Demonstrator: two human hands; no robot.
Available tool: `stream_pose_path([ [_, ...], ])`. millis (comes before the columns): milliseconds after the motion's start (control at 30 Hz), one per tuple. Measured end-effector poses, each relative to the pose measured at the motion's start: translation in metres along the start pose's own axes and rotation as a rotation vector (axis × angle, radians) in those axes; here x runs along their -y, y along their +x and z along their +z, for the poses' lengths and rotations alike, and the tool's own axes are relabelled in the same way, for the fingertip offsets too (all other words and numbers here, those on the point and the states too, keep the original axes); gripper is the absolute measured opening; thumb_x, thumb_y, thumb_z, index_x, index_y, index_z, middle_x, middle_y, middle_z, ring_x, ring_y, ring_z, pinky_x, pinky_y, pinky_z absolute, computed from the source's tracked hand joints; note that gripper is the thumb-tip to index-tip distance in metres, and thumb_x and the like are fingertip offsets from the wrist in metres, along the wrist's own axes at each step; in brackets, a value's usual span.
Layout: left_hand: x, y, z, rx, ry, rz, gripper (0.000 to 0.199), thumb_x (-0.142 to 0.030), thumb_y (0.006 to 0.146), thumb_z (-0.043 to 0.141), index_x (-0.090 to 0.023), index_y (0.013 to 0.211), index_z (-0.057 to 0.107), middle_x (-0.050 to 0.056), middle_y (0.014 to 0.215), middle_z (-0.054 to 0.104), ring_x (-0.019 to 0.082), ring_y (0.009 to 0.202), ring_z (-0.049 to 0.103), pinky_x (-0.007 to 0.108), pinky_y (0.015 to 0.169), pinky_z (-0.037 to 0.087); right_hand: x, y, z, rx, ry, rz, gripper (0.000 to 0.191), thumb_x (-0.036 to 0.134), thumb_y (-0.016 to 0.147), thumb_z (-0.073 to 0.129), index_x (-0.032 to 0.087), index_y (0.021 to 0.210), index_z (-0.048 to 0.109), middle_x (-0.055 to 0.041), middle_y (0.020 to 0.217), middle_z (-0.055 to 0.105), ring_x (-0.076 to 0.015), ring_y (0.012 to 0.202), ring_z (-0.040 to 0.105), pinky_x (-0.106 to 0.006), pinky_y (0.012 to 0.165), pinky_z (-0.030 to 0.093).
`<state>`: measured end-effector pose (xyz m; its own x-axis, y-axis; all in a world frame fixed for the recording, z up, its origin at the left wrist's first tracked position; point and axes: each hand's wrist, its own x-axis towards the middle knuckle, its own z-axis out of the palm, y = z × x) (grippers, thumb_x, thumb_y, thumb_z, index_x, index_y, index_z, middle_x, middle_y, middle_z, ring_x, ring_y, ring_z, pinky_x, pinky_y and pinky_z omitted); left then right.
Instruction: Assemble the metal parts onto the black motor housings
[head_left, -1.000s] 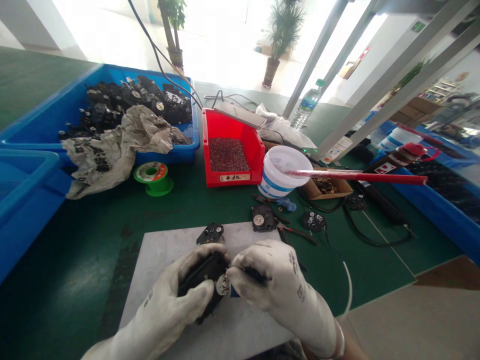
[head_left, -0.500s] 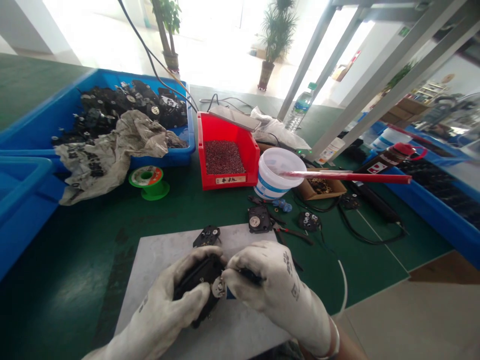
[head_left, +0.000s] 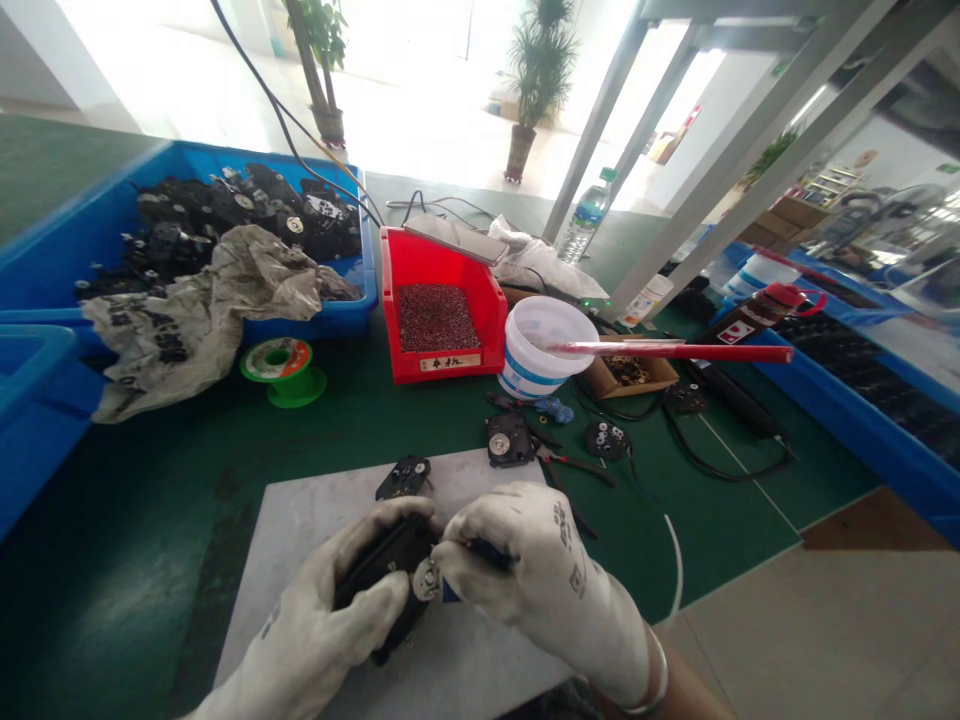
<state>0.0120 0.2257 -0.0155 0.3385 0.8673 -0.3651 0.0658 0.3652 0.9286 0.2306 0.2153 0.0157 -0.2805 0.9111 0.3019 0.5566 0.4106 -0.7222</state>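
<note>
In a white glove, my left hand [head_left: 337,600] grips a black plastic part [head_left: 397,560] with a round silver disc [head_left: 427,580] on its right side. My right hand [head_left: 517,565], also gloved, is closed around a small dark object [head_left: 491,552], mostly hidden by the fingers; its fingertips meet the part's edge near the disc. Both hands are over a grey board [head_left: 285,520]. Behind them on the board lies a second black part [head_left: 405,477], and a third one [head_left: 508,440] with a pale disc sits at the board's back right edge.
Pliers [head_left: 577,465] lie right of the board. Behind stand a green spool [head_left: 296,388], a red bin [head_left: 491,340] of small pieces and a white bucket [head_left: 536,350] with a red stick across it. A blue crate [head_left: 367,270] of black parts is at the back left.
The whole view has shifted, so the bench things appear slightly further left. Both hands keep nearly the same pose around the black part.
</note>
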Motion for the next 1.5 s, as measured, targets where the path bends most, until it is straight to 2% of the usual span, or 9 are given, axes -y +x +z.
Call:
stream_pose_path([
  [367, -0.003, 0.002, -0.001, 0.006, 0.017, 0.007, 0.06, -0.058, 0.077, 0.082, -0.024, 0.126, 0.071, 0.01, 0.129, 0.075, 0.034, 0.121, 0.07, 0.031, 0.096, 0.06, 0.002, 0.002, -0.003, 0.009, 0.134, 0.092, 0.019, 0.029, 0.094, 0.072, 0.021, 0.077, 0.068, 0.0015, 0.072, 0.071, -0.012, 0.063, 0.063, -0.022, 0.062, 0.045],
  [567, -0.018, -0.003, 0.001, -0.033, -0.138, 0.046, 0.054, -0.049, 0.084, 0.077, -0.023, 0.13, 0.069, 0.009, 0.135, 0.072, 0.031, 0.126, 0.065, 0.029, 0.096, 0.055, -0.026, 0.01, -0.012, -0.156, 0.08, 0.264, 0.036, 0.05, 0.103, 0.057, 0.022, 0.125, 0.063, -0.0044, 0.1, 0.072, -0.0183, 0.084, 0.07, -0.029, 0.074, 0.057],
  [700, -0.023, -0.008, 0.002, 0.049, -0.314, 0.073, 0.058, -0.043, 0.088, 0.075, -0.024, 0.142, 0.064, 0.008, 0.151, 0.061, 0.029, 0.135, 0.058, 0.03, 0.099, 0.053, -0.044, 0.025, -0.016, -0.226, -0.155, 0.151, 0.041, 0.051, 0.104, 0.05, 0.018, 0.125, 0.061, -0.0154, 0.113, 0.07, -0.0305, 0.103, 0.07, -0.048, 0.092, 0.058],
  [800, -0.024, -0.02, 0.004, 0.121, -0.39, 0.077, 0.061, -0.044, 0.09, 0.077, -0.024, 0.146, 0.06, 0.011, 0.148, 0.063, 0.025, 0.114, 0.069, 0.028, 0.085, 0.057, -0.031, 0.027, -0.022, -0.228, -0.184, 0.053, 0.039, 0.051, 0.1, 0.056, 0.018, 0.117, 0.067, -0.0196, 0.121, 0.069, -0.0397, 0.116, 0.065, -0.062, 0.103, 0.048],
  [967, -0.017, -0.052, 0.013, 0.26, -0.37, 0.134, 0.082, -0.076, 0.09, 0.059, -0.016, 0.146, 0.058, 0.009, 0.088, 0.074, 0.011, 0.052, 0.057, 0.02, 0.047, 0.043, 0.02, 0.003, -0.023, 0.089, -0.283, -0.391, 0.051, 0.065, 0.103, 0.05, 0.017, 0.107, 0.068, -0.012, 0.1, 0.073, -0.0268, 0.087, 0.067, -0.041, 0.074, 0.051],
  [1100, -0.007, -0.077, 0.024, 0.216, -0.311, 0.255, 0.068, -0.069, 0.086, 0.072, -0.018, 0.13, 0.072, 0.01, 0.093, 0.075, 0.023, 0.081, 0.07, 0.031, 0.074, 0.058, 0.044, -0.013, -0.008, 0.146, -0.477, -0.622, 0.064, 0.069, 0.105, 0.037, 0.02, 0.078, 0.065, -0.0055, 0.071, 0.064, -0.0212, 0.062, 0.051, -0.038, 0.059, 0.03],
  [1167, -0.002, -0.086, 0.029, 0.12, -0.3, 0.328, 0.058, -0.058, 0.078, 0.086, -0.021, 0.122, 0.076, 0.01, 0.107, 0.076, 0.028, 0.108, 0.068, 0.038, 0.102, 0.053, 0.05, -0.017, -0.002, 0.148, -0.526, -0.673, 0.065, 0.07, 0.104, 0.04, 0.02, 0.071, 0.064, -0.0046, 0.066, 0.062, -0.0204, 0.061, 0.048, -0.039, 0.06, 0.026],
  [1233, 0.002, -0.091, 0.036, 0.069, -0.354, 0.305, 0.052, -0.059, 0.081, 0.083, -0.022, 0.117, 0.078, 0.009, 0.11, 0.075, 0.029, 0.117, 0.064, 0.04, 0.112, 0.046, 0.053, -0.02, 0.001, 0.128, -0.544, -0.705, 0.061, 0.065, 0.105, 0.045, 0.02, 0.068, 0.064, -0.0044, 0.065, 0.061, -0.0201, 0.062, 0.047, -0.04, 0.063, 0.026],
  [1500, -0.004, -0.084, 0.057, 0.242, -0.829, -0.031, 0.043, -0.058, 0.092, 0.071, -0.015, 0.093, 0.075, 0.004, 0.08, 0.062, 0.014, 0.075, 0.058, 0.022, 0.071, 0.052, 0.063, -0.02, -0.005, 0.029, -0.434, -0.81, 0.043, 0.027, 0.099, 0.048, 0.023, 0.056, 0.054, -0.0008, 0.054, 0.051, -0.0181, 0.057, 0.036, -0.038, 0.06, 0.023],
])
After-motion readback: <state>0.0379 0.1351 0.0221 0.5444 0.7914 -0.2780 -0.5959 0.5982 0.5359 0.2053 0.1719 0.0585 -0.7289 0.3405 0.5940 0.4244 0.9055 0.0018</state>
